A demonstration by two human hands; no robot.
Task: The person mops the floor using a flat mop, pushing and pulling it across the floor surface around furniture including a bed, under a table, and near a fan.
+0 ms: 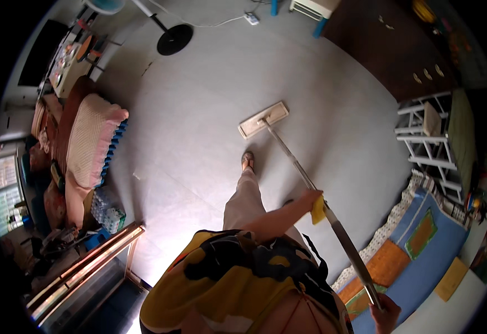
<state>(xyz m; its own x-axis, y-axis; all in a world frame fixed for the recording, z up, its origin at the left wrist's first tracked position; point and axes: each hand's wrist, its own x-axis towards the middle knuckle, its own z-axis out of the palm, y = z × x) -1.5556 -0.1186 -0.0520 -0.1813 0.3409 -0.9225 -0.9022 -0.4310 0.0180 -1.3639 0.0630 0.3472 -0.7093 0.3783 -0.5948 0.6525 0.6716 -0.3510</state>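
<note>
Slanting over the grey floor [188, 111], the mop [343, 240] runs from its pale rectangular head [276, 113], flat down ahead of the person's shoe [248, 158], back to both hands. Left hand [314, 199]: curled round the pole partway along, yellow cloth [317, 212] at the grip, against the pole. Cloth between palm and pole? Can't tell. Right hand [387, 313]: wrapped round the pole's near end. Mop head well apart from both hands, beyond the left one. Outward from where I'm standing: blue patchwork cover [443, 236] right of the pole, white rack [430, 160] past it, then dark brown cabinet [388, 44]. Left side, quilted cream-and-pink cover [85, 139]. Far end, round black fan base [174, 40], white power strip [251, 18].
</note>
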